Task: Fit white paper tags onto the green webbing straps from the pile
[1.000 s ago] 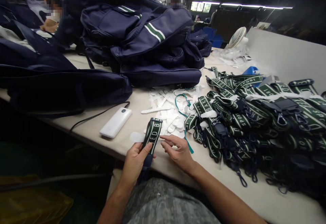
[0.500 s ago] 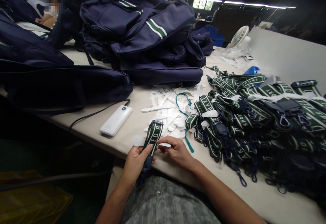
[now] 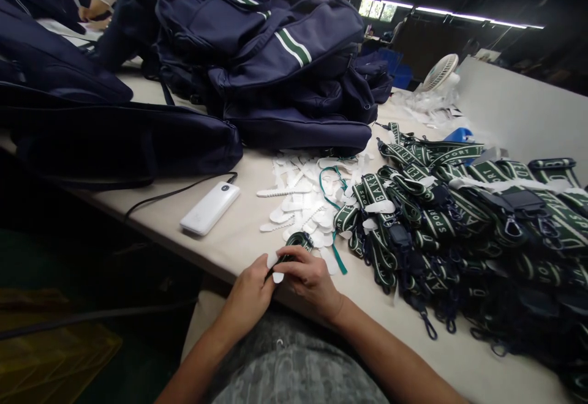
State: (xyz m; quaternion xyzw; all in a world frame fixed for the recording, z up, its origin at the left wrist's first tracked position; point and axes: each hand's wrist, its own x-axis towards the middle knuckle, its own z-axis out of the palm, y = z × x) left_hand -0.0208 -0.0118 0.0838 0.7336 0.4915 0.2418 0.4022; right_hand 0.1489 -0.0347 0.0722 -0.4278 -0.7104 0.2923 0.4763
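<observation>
My left hand [image 3: 252, 291] is closed on a folded green-and-white strap [image 3: 299, 242] near the table's front edge. Around the same strap, from the right, bend the fingers of my right hand [image 3: 309, 278]. A white strip [image 3: 278, 277] pokes out between both hands; its other part is hidden by the fingers. Just beyond my hands lies a pile of white strips [image 3: 298, 202] with a thin green ribbon [image 3: 340, 260] beside it. Many lettered green straps with dark clips [image 3: 413, 208] are heaped to the right.
Navy bags [image 3: 275, 73] are stacked at the back and left. A white power bank [image 3: 210, 208] with a black cable lies left of my hands. A fan [image 3: 440, 73] stands at the back right, beside a pale partition [image 3: 519, 101]. Another person's hand [image 3: 95, 9] shows at upper left.
The strap has turned edge-on and dropped lower between my hands. My right hand has moved left over it, bringing the white strip against it. The view has shifted slightly.
</observation>
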